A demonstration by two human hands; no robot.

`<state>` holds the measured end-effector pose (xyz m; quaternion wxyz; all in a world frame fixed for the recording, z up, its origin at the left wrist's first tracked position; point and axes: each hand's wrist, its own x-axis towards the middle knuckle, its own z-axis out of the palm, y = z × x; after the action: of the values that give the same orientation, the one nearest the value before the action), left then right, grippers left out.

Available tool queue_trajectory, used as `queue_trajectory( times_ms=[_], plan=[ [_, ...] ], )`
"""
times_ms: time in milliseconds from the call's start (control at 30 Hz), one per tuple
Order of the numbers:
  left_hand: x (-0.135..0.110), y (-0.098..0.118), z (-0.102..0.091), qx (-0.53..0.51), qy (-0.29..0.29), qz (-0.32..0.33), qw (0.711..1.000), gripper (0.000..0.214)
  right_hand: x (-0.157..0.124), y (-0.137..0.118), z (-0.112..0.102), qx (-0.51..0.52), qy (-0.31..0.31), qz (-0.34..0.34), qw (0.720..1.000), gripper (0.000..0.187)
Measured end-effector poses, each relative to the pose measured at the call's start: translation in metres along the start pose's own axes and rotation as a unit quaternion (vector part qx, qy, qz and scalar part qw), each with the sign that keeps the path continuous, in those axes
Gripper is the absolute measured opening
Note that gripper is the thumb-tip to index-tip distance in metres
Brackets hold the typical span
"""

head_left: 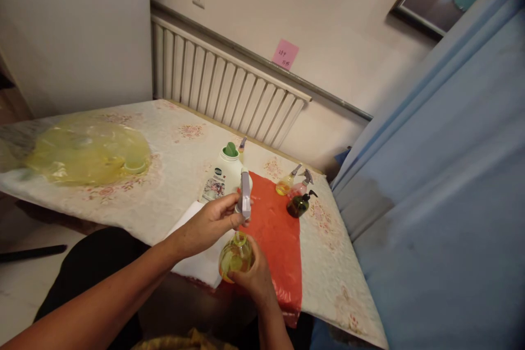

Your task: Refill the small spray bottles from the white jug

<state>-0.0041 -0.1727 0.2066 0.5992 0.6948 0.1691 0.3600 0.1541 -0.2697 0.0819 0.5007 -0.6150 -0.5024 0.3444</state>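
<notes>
My left hand (217, 219) is closed around a grey trigger spray head (245, 197), holding it just above a round yellow bottle (235, 258). The head's tube reaches down to the bottle's mouth. My right hand (256, 276) grips the bottle from the right and below; it looks clear yellow with some liquid inside. Behind my left hand stands a large white jug (225, 175) with a printed label and a green piece (230, 149) in its mouth. Under the bottle lie a white cloth or paper (200, 262) and a red plastic sheet (273, 240).
A yellow spray bottle (284, 185), a pink spray bottle (298, 189) and a dark pump bottle (298, 206) stand at the right. Another spray bottle (241, 147) is behind the jug. A yellow plastic bag (90, 150) lies left on the floral-covered table (176, 164). A blue curtain (443, 175) hangs right.
</notes>
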Motion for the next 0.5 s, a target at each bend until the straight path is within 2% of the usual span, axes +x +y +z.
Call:
queue_trajectory(
  times_ms=[167, 300, 433, 500],
  plan=[
    [-0.0001, 0.0003, -0.0005, -0.006, 0.023, 0.001, 1.000, 0.021, -0.0012, -0.0042, -0.0002, 0.007, 0.003, 0.002, 1.000, 0.075],
    [-0.0002, -0.0005, -0.0024, 0.001, 0.017, -0.007, 1.000, 0.020, -0.0012, -0.0031, -0.0005, -0.002, 0.001, 0.008, 1.000, 0.076],
    [-0.0007, -0.0015, -0.0045, -0.013, 0.056, 0.006, 0.998, 0.026, -0.0009, -0.0007, -0.0004, -0.014, 0.012, 0.007, 1.000, 0.078],
    [-0.0009, -0.0023, -0.0052, -0.015, 0.050, 0.002, 0.999, 0.027, -0.0009, 0.0002, -0.0002, -0.014, 0.013, 0.004, 1.000, 0.077]
  ],
)
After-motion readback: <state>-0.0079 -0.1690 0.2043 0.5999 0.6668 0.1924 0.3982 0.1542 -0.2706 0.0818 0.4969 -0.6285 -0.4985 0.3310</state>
